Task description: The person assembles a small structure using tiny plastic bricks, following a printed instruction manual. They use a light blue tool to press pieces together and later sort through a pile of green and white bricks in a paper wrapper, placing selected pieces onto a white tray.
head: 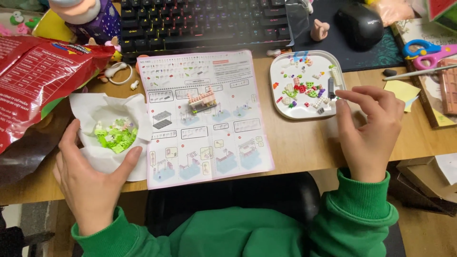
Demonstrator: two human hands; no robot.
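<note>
Here, left hand (93, 178) cups tissue (102, 109); right hand (369, 128) at tray (278, 71) edge.

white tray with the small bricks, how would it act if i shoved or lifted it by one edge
The tray looks thin and shallow, so probably light and quick to slide on the smooth desk. Its low rim likely lets the loose bricks skid and spill if tilted. The right hand is at its edge.

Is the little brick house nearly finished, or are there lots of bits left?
Only a start: a small pink model stands on the instruction sheet. The right hand is picking at the white tray of loose coloured pieces; the left hand cups tissue holding green pieces. Many bricks remain loose, so most is probably left.
</note>
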